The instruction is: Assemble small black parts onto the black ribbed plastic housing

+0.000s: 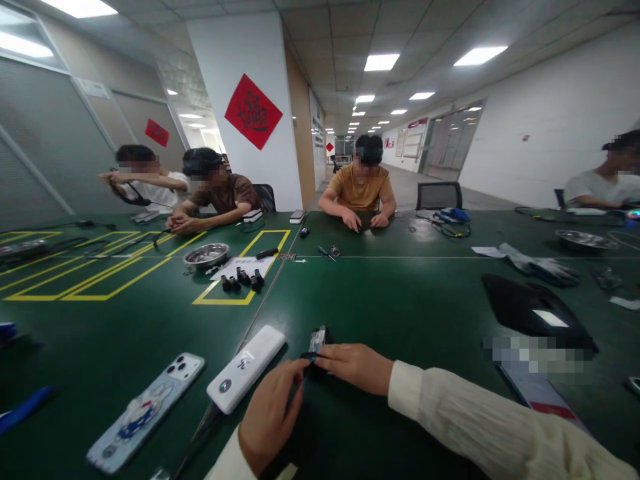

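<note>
My left hand (273,410) and my right hand (355,365) meet at the near edge of the green table (380,313). Both pinch a small dark device (317,341) with a blue-grey end that lies on the table between them. The left fingers curl towards it from below; the right fingertips press on it from the right. A white ribbed sleeve covers my right forearm.
A white power bank (246,368) and a phone in a pale case (147,411) lie to the left. Small black parts (243,279) and a metal bowl (206,254) sit in a yellow-marked box. A black pouch (533,310) and grey gloves (543,267) lie right. Several people sit across the table.
</note>
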Tool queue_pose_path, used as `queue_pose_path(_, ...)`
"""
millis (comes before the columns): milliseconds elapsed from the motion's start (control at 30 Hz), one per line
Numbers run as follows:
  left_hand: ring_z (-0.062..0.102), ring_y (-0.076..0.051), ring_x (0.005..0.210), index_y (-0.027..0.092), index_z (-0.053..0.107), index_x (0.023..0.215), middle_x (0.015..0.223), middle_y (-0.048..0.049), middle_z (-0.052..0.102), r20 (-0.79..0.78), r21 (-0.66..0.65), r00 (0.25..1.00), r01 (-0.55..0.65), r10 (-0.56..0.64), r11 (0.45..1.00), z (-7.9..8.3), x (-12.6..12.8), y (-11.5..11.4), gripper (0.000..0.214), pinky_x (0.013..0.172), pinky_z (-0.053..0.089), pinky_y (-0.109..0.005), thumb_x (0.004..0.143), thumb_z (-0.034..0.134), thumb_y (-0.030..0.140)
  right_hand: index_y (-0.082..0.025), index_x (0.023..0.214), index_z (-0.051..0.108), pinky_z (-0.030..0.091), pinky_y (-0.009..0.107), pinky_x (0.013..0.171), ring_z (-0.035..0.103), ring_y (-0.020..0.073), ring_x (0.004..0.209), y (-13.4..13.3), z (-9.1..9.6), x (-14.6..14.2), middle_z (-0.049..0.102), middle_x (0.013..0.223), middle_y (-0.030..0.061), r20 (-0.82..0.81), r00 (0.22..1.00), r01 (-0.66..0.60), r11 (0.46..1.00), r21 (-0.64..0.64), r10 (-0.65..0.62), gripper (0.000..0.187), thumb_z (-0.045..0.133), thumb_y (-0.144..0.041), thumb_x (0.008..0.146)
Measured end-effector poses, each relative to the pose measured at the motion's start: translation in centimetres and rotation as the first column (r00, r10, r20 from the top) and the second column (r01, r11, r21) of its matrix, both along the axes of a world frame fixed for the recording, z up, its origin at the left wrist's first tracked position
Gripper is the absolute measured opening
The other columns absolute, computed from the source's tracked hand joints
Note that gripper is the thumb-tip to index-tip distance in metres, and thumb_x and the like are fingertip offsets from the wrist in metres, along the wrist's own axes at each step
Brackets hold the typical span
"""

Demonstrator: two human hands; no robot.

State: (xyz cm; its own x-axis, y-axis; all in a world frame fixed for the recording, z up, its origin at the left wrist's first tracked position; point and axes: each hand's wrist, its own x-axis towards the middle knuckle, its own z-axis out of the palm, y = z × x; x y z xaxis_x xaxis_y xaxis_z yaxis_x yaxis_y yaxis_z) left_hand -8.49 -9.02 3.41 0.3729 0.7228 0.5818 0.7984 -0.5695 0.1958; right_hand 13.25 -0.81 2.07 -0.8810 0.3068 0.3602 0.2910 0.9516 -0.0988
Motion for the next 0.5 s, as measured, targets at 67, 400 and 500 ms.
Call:
queue_pose_path(67, 0.064, -0.016, 0.078, 0.02, 0.047, 0.108, 0.086, -0.0044, 0.064, -0.013, 0.0, 1.0, 0.005, -0.005, 1.0, 0.1, 0.1, 0.2, 0.022, 0.072, 0.054, -0.028, 0.088, 0.038, 0.021, -0.011, 0.125, 0.049, 0.039, 0.028, 0.099, 0.046, 0.0156, 0.119, -0.3, -0.2, 0.2, 0.052, 0.127, 0.0106, 0.021, 1.0, 0.0, 0.999, 0.032, 0.0, 0.038, 0.03, -0.024, 0.095)
queue_pose_path(400, 0.062, -0.014, 0.073, 0.022, 0.043, 0.111, 0.082, -0.0013, 0.062, -0.005, -0.102, 0.999, 0.049, -0.049, 0.994, 0.3, 0.5, 0.1, 0.024, 0.07, 0.055, -0.027, 0.087, 0.042, 0.018, -0.022, 0.132, 0.038, 0.047, 0.036, 0.085, 0.053, 0.0203, 0.108, -1.6, 2.6, 3.5, 0.05, 0.129, 0.0091, 0.007, 0.979, 0.2, 0.974, 0.103, -0.201, 0.046, 0.044, -0.027, 0.087)
queue_pose_path(500, 0.063, -0.015, 0.076, 0.023, 0.042, 0.112, 0.085, -0.0015, 0.062, -0.015, -0.138, 0.998, 0.064, -0.067, 0.988, 0.4, 0.5, -0.1, 0.026, 0.071, 0.054, -0.027, 0.087, 0.043, 0.018, -0.022, 0.133, 0.036, 0.046, 0.039, 0.086, 0.052, 0.023, 0.109, 0.4, 5.0, 7.4, 0.048, 0.129, 0.0114, -0.111, 0.866, 0.498, 0.859, 0.118, -0.487, 0.049, 0.045, -0.025, 0.085)
